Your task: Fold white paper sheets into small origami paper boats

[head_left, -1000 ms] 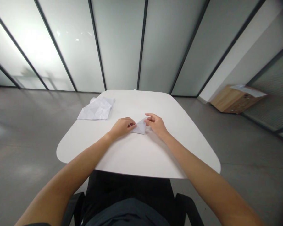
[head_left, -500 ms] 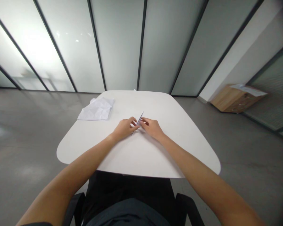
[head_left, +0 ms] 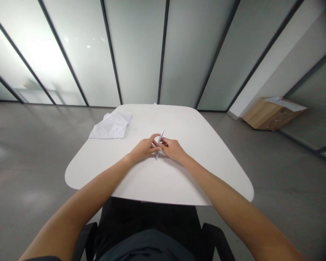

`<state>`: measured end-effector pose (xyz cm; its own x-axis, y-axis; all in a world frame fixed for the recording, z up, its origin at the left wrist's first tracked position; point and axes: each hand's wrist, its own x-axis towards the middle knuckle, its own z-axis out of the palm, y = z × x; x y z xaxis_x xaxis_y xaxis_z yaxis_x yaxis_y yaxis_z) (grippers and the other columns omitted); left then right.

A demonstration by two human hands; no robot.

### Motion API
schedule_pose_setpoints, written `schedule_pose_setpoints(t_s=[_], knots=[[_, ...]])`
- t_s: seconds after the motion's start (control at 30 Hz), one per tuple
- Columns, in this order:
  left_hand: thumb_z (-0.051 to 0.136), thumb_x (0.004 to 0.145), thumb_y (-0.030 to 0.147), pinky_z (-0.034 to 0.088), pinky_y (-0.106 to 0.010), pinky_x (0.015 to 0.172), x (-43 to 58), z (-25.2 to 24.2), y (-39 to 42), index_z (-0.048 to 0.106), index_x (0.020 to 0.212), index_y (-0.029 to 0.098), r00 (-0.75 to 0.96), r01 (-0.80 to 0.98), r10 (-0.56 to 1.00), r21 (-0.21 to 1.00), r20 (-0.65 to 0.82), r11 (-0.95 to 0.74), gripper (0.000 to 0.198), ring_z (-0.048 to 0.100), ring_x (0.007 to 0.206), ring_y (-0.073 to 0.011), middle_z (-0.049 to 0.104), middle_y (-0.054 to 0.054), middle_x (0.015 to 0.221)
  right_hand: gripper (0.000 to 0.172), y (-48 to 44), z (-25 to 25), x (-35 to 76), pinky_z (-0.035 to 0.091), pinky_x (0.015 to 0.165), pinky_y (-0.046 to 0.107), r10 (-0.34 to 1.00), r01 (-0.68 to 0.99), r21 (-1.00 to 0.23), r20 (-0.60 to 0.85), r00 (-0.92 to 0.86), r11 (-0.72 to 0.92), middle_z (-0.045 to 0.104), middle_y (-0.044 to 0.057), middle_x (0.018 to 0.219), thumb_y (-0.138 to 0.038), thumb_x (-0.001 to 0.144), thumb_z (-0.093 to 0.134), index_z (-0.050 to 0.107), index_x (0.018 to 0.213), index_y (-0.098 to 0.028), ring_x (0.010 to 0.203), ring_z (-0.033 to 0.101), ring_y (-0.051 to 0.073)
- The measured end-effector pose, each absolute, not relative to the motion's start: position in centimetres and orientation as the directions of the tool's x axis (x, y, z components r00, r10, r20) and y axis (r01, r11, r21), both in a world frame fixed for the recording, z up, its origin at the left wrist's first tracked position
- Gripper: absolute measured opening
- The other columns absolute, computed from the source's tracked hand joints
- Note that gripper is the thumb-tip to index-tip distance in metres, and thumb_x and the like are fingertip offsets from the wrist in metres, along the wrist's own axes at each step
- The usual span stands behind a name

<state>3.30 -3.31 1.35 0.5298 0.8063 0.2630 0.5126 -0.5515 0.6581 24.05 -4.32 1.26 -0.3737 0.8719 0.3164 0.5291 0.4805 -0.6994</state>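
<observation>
Between my two hands a small folded piece of white paper stands on edge, just above the middle of the white table. My left hand grips it from the left, thumb low and fingers curled behind it. From the right, my right hand pinches the same paper. Its middle is partly covered by my fingers; the upper tip and a lower end show. How it is folded is too small to make out.
Creased white sheets of paper lie at the table's far left edge. A wooden cabinet with papers on top stands on the floor at right. Frosted glass panels rise behind the table. Black chair armrests flank my lap.
The folded paper has turned more upright, and its lower end now shows below my fingers. My hands have shifted slightly around it. The creased sheets stay where they were.
</observation>
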Motion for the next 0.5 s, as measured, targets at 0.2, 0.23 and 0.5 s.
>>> schedule_pose_setpoints(t_s=[0.2,0.23,0.5], knots=[[0.072,0.088,0.051,0.052,-0.027,0.074,3.19,1.33,-3.31,0.036,0.151,0.025,0.558,0.493,0.789,0.663,0.257,-0.564,0.077,0.072,0.079,-0.0167,0.074,-0.005,0.108,0.025,-4.45,1.50,24.02,0.056,0.083,0.031,0.864,0.523,-0.694,0.325,-0.385,0.494,0.079,0.005,0.103,-0.039,0.099,0.058,0.071,0.111,-0.021,0.088,0.075,0.020],[0.072,0.088,0.051,0.051,-0.026,0.074,3.18,1.31,-3.31,0.034,0.152,0.025,0.560,0.488,0.786,0.663,0.262,-0.568,0.079,0.072,0.079,-0.0165,0.074,-0.005,0.109,0.025,-4.45,1.51,24.04,0.057,0.084,0.031,0.862,0.522,-0.693,0.326,-0.388,0.497,0.079,0.005,0.104,-0.039,0.099,0.058,0.071,0.112,-0.021,0.088,0.076,0.021],[0.069,0.089,0.046,0.052,-0.028,0.076,3.19,1.10,-3.22,0.023,0.160,0.023,0.517,0.520,0.820,0.671,0.247,-0.529,0.087,0.071,0.078,-0.0165,0.073,-0.007,0.110,0.037,-4.30,1.50,24.40,0.057,0.092,0.035,0.871,0.489,-0.729,0.324,-0.369,0.478,0.076,0.006,0.120,-0.032,0.098,0.056,0.066,0.132,-0.022,0.099,0.075,0.022]])
